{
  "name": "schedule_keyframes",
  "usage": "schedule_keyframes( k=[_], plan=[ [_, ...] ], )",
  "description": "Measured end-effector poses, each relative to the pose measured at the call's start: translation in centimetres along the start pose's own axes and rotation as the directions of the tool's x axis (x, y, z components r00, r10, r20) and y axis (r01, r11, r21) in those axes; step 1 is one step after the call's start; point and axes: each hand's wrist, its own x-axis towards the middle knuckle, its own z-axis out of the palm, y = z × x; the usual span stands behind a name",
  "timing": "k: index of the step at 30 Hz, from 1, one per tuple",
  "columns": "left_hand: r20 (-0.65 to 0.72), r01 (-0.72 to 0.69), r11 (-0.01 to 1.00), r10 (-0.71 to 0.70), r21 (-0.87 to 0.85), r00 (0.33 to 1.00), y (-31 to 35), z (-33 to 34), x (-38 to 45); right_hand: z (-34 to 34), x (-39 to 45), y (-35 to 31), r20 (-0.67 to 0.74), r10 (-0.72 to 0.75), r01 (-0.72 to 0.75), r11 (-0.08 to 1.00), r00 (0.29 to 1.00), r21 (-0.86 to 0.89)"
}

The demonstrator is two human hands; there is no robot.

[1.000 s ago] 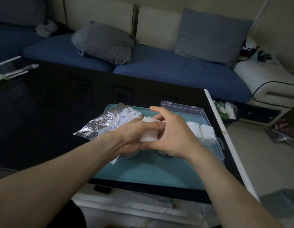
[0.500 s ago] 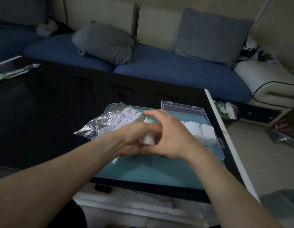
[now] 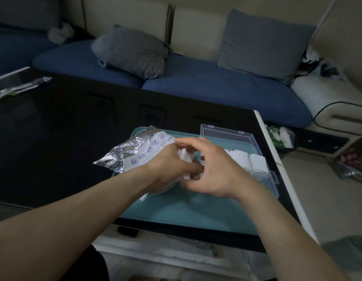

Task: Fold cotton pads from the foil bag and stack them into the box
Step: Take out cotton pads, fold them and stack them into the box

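Both hands' grip (image 3: 187,162) hides box (image 3: 255,142), bag (image 3: 135,151).

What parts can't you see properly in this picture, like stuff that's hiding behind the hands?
Head view only:
- The cotton pad: mostly covered by the left hand and right hand, so its fold is unclear.
- The box: its near part sits behind the right hand, so the pads inside can't be counted.
- The foil bag: its opening hides behind the left hand; its print is too small to read.
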Motion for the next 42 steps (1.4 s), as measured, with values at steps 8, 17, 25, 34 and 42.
schedule_keyframes(
  k=[8,17,25,34,42],
  plan=[
    [0.115,0.027,0.997,-0.034,0.069,0.993,0.2,-0.5,-0.1,-1.5,-0.5,0.4,0.019,0.035,-0.038,0.982,0.999,0.186],
    [0.345,0.071,0.926,-0.208,0.371,0.915,1.0,-1.0,-1.0,-1.5,0.0,1.1,-0.022,0.069,-0.066,0.988,0.997,0.141],
    [0.334,0.238,0.957,-0.282,0.168,0.899,0.7,-1.0,-0.9,-2.1,0.3,1.6,-0.328,0.154,-0.102,0.98,0.932,0.168],
    [0.389,0.459,0.842,-0.337,-0.284,0.858,2.5,-0.3,-0.6,-1.6,-0.5,0.2,-0.162,0.133,-0.093,0.968,0.978,0.232],
    [0.192,0.342,0.885,-0.294,-0.316,0.936,2.1,0.4,-0.1,-1.3,-0.3,0.2,-0.27,0.196,-0.137,0.965,0.943,0.222]
  ],
)
